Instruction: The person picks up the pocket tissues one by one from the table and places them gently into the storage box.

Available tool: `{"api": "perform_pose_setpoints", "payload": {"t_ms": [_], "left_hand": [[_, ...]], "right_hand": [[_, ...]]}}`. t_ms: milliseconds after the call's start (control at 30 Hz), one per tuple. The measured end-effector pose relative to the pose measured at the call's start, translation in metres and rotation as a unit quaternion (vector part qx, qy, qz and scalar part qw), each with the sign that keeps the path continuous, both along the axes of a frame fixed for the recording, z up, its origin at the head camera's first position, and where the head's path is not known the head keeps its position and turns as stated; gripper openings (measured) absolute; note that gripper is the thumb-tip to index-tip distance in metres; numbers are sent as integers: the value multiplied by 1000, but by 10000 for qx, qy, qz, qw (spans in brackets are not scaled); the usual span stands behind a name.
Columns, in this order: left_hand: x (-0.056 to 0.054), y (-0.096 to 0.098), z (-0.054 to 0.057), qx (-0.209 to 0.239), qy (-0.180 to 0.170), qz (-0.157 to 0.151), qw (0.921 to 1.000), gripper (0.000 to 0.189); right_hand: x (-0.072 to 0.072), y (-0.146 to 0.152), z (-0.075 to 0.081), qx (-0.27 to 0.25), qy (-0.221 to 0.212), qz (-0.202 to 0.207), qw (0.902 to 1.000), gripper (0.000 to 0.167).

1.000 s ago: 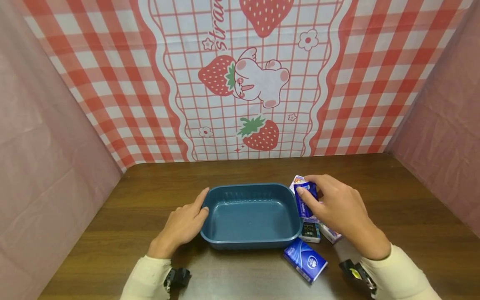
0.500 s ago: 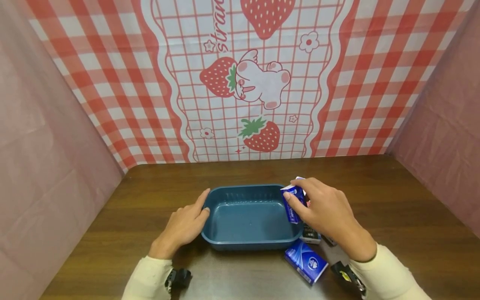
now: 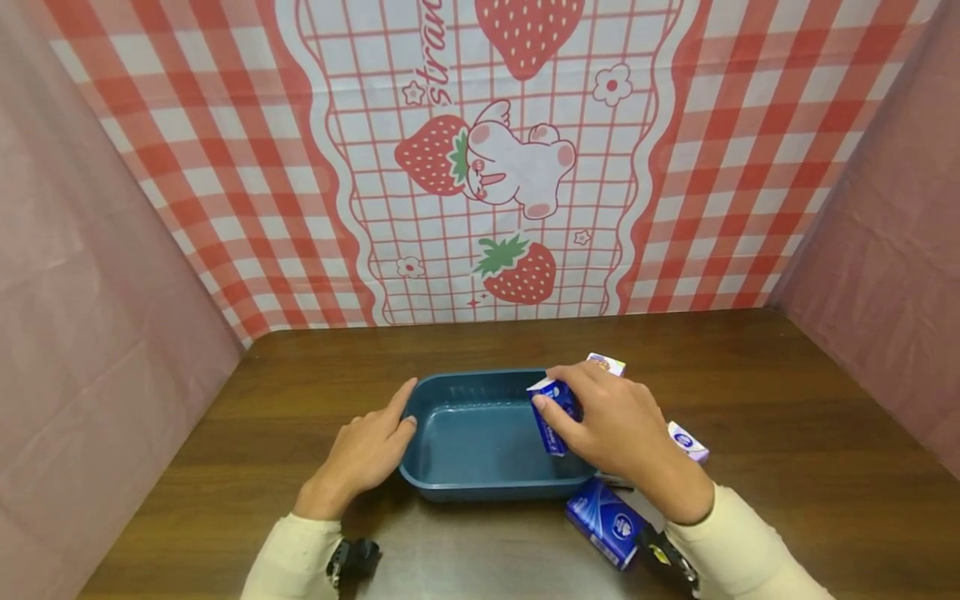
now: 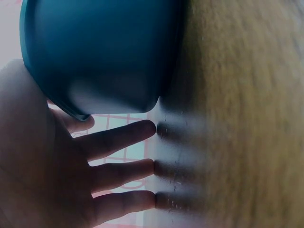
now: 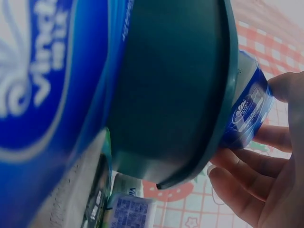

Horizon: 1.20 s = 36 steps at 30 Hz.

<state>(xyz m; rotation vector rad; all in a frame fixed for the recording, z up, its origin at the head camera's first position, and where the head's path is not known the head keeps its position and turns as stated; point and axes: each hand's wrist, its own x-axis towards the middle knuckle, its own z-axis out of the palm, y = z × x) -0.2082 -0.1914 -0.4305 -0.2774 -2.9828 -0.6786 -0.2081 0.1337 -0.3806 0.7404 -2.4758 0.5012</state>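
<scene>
My right hand (image 3: 618, 417) pinches a small blue pocket tissue pack (image 3: 552, 425) between thumb and fingers, over the right part of a dark teal plastic basin (image 3: 480, 487). In the right wrist view this tissue pack (image 5: 249, 111) shows behind the basin's rim (image 5: 232, 57). My left hand (image 3: 363, 450) rests at the basin's left end, with the thumb at the rim. In the left wrist view its other fingers (image 4: 123, 173) are straight and spread, tips down at the tabletop, beside the basin's outer wall (image 4: 104, 52). No pack shows in the visible part of the basin.
A larger blue tissue pack (image 3: 606, 523) lies by the basin's front right corner. White-and-purple packs (image 3: 688, 442) lie right of the basin, partly hidden by my right arm. A checked strawberry cloth (image 3: 525, 167) hangs behind the wooden table (image 3: 315, 350).
My right hand has moved left with the blue tissue pack, from above the packs beside the basin to over its right part. My left hand has stayed at the basin.
</scene>
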Motion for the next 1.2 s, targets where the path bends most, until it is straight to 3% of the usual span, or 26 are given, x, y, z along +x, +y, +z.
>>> {"api": "perform_pose_setpoints", "payload": {"t_ms": [267, 533, 1200], "left_hand": [[0, 0, 0, -17, 36, -36, 10000, 57], [0, 0, 1, -11, 25, -6, 10000, 57], [1, 0, 1, -28, 8, 15, 10000, 57]], "right_hand": [[2, -5, -2, 63, -27, -19, 10000, 47], [7, -13, -1, 390, -435, 21, 9983, 46], [14, -44, -6, 898, -528, 738, 9918, 47]]}}
